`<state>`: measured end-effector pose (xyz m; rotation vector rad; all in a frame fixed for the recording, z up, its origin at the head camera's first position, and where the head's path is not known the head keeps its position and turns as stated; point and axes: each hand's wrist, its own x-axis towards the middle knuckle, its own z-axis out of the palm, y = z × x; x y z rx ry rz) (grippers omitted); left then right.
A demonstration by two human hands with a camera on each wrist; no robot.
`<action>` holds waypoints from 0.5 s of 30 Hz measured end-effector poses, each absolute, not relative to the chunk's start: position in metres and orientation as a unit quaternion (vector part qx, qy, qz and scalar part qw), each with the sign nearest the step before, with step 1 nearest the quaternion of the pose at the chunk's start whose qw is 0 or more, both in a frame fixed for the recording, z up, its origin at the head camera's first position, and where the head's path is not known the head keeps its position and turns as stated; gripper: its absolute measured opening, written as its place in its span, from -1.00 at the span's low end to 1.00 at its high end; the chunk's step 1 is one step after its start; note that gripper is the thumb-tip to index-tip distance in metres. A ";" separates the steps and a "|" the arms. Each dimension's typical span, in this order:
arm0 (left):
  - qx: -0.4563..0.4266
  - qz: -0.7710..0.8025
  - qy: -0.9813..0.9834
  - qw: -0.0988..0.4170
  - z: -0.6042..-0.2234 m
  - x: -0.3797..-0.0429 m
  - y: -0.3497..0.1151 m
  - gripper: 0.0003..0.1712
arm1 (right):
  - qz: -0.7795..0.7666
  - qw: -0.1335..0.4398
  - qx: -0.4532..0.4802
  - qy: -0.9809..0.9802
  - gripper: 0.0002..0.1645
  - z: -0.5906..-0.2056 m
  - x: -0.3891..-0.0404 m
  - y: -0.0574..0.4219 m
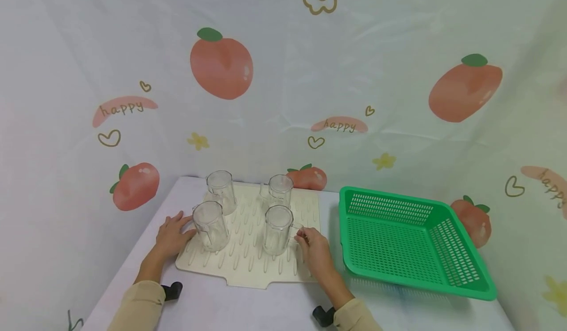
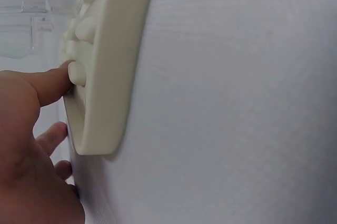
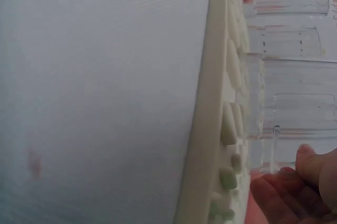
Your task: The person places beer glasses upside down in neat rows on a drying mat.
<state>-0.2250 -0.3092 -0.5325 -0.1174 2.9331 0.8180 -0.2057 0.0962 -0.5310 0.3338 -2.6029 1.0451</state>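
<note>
Four-sided and cream-coloured, a ridged drying board [image 1: 245, 272] lies on the table with several clear glass mugs standing on it. My right hand [image 1: 315, 252] is at the front right glass mug [image 1: 277, 232], its thumb and fingers pinching the handle [image 3: 275, 147]. That mug stands upright on the ridges. At the board's left edge rests my left hand [image 1: 172, 235], fingers spread and thumb [image 2: 55, 83] touching the board's rim. Close beside it is the front left glass mug [image 1: 211, 227]. Behind these stand a back left mug [image 1: 221, 191] and a back right mug [image 1: 281, 189].
A green plastic basket [image 1: 390, 277] with perforated walls sits right of the board. White cloth printed with fruit [image 1: 221, 68] hangs directly behind the table. The pale tabletop [image 1: 248, 311] extends in front of the board.
</note>
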 end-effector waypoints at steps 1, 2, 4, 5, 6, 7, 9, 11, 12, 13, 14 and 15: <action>-0.039 0.267 0.962 0.048 -0.533 -0.225 -0.309 -0.36 | 0.361 0.156 0.118 -0.912 -0.95 -0.530 -0.206 0.096; -0.039 0.265 0.962 0.049 -0.533 -0.225 -0.309 -0.36 | 0.357 0.156 0.119 -0.914 -0.95 -0.529 -0.206 0.095; -0.037 0.264 0.962 0.050 -0.534 -0.225 -0.310 -0.35 | 0.349 0.154 0.118 -0.917 -0.94 -0.527 -0.206 0.095; -0.036 0.265 0.962 0.050 -0.535 -0.225 -0.310 -0.36 | 0.347 0.153 0.116 -0.918 -0.95 -0.526 -0.206 0.095; -0.035 0.265 0.962 0.050 -0.535 -0.225 -0.310 -0.35 | 0.344 0.152 0.116 -0.919 -0.95 -0.525 -0.206 0.094; -0.035 0.264 0.963 0.051 -0.536 -0.225 -0.311 -0.35 | 0.342 0.150 0.115 -0.921 -0.95 -0.524 -0.207 0.094; -0.034 0.265 0.962 0.050 -0.537 -0.225 -0.311 -0.35 | 0.339 0.147 0.117 -0.922 -0.95 -0.523 -0.207 0.094; -0.031 0.266 0.962 0.046 -0.538 -0.225 -0.312 -0.35 | 0.339 0.145 0.117 -0.922 -0.95 -0.522 -0.208 0.094; -0.029 0.266 0.963 0.045 -0.539 -0.225 -0.312 -0.35 | 0.338 0.144 0.120 -0.922 -0.95 -0.521 -0.209 0.094; -0.028 0.265 0.963 0.043 -0.540 -0.226 -0.313 -0.35 | 0.339 0.143 0.119 -0.922 -0.94 -0.521 -0.209 0.094; -0.027 0.264 0.963 0.041 -0.540 -0.226 -0.313 -0.35 | 0.340 0.145 0.120 -0.922 -0.93 -0.520 -0.210 0.094; -0.026 0.263 0.964 0.039 -0.540 -0.226 -0.313 -0.35 | 0.340 0.146 0.119 -0.921 -0.93 -0.520 -0.210 0.094</action>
